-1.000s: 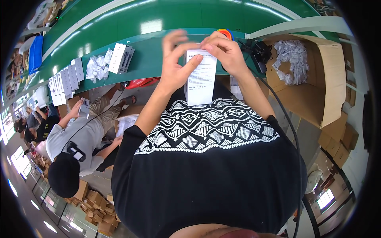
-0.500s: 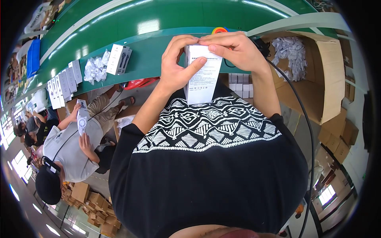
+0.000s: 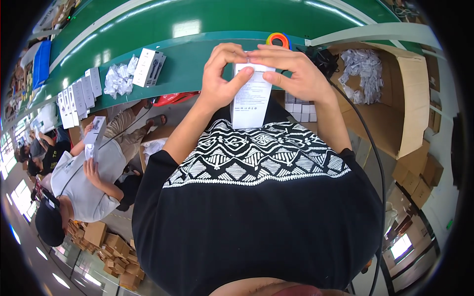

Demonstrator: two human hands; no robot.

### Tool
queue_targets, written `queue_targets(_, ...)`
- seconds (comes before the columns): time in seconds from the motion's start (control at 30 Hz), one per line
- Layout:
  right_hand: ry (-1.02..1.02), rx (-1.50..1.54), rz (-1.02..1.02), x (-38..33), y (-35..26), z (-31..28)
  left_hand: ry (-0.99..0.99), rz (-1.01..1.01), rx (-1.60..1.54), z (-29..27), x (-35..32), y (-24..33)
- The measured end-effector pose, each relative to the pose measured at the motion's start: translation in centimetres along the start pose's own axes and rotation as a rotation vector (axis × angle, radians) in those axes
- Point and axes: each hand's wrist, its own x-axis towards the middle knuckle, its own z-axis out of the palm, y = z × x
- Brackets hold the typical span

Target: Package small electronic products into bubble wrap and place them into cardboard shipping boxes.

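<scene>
Holding a tall, white, printed cardboard box (image 3: 251,104) just off the near edge of a green, shiny tabletop (image 3: 185,64), in front of a black shirt with white geometric patterning (image 3: 256,222). Gripping its upper end from both sides, left hand (image 3: 220,75) and right hand (image 3: 302,74) nearly meeting above it. Left fingers bent around the top, thumb on the printed face; right fingers reaching straighter across the top, thumb at the face's right edge. Impossible to tell any contact between lower end and shirt. Just beyond the right hand, a multicoloured round ring (image 3: 272,39) and tangled black cables (image 3: 323,61). Farther right, a large, open, brown cardboard carton (image 3: 412,111) with a heap of clear-wrapped white pieces (image 3: 363,74) inside. Leftward on the tabletop, white picture-printed packaging (image 3: 143,67), a cluster of crinkled clear plastic bags (image 3: 118,79) and a row of slim white boxes (image 3: 79,101). Below these, a co-worker in a pale grey shirt (image 3: 89,180), holding another white printed box (image 3: 96,132).
</scene>
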Motion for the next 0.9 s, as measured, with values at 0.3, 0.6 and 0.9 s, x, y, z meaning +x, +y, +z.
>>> queue_targets(0.3, 0.333, 0.235, 0.754, 1.7, 12.0, 6.0, 0.275, -0.559, 0.041, -1.6, -4.9, -8.3)
queue_targets(0.6, 0.256, -0.583, 0.937, -4.1, 24.1, 13.3, 0.509, -0.65, 0.802, -14.0, -8.7, -11.2)
queue_targets(0.9, 0.066, -0.098, 1.084, -6.4, 23.3, 11.6, -0.268, -1.066, 0.611, -28.5, -6.2, -18.8)
